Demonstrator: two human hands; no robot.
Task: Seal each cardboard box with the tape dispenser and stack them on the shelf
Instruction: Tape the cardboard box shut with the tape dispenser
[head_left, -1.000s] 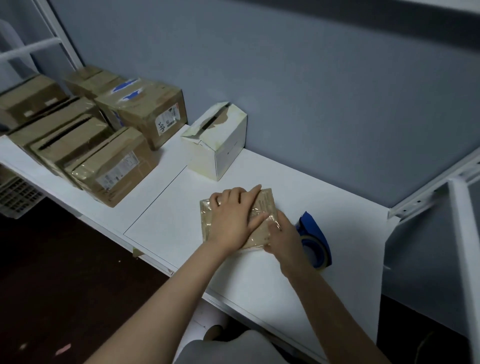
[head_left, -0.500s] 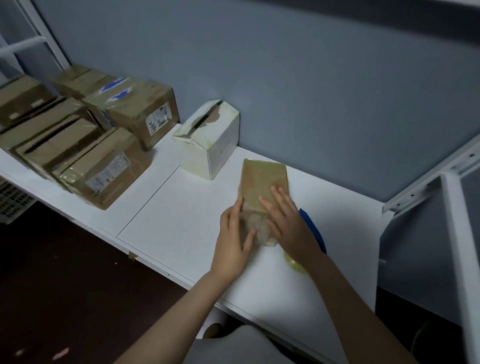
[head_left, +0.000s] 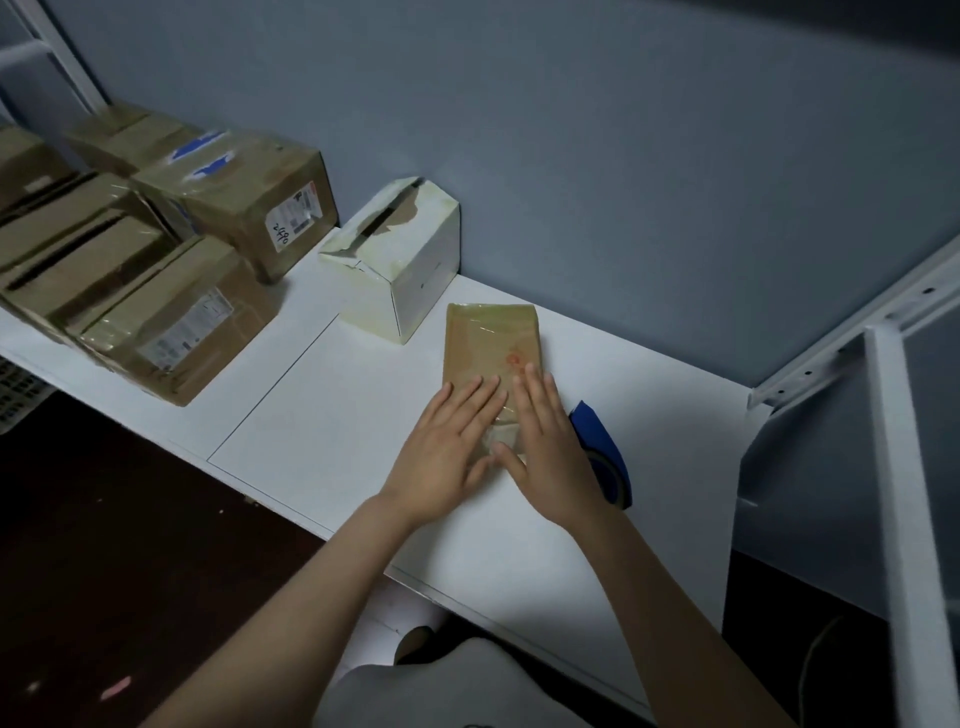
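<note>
Pressure is put on the near end of the flat cardboard box (head_left: 491, 343) by both hands. The left hand (head_left: 447, 452) and the right hand (head_left: 545, 447) are laid side by side, fingers straight and flat, nothing gripped. The box lies on the white surface (head_left: 311, 426), its long axis pointed away from the fingers toward the wall (head_left: 623, 156). The tape dispenser (head_left: 605, 457) is seen just beside the right hand, which is judged the nearer one for taking it.

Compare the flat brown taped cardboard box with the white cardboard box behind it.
The flat brown box lies low; the white box stands taller. The brown top is taped; the white top gapes, torn. The left hand and right hand press the brown box; nothing touches the white one. Both sit on the white table.
</note>
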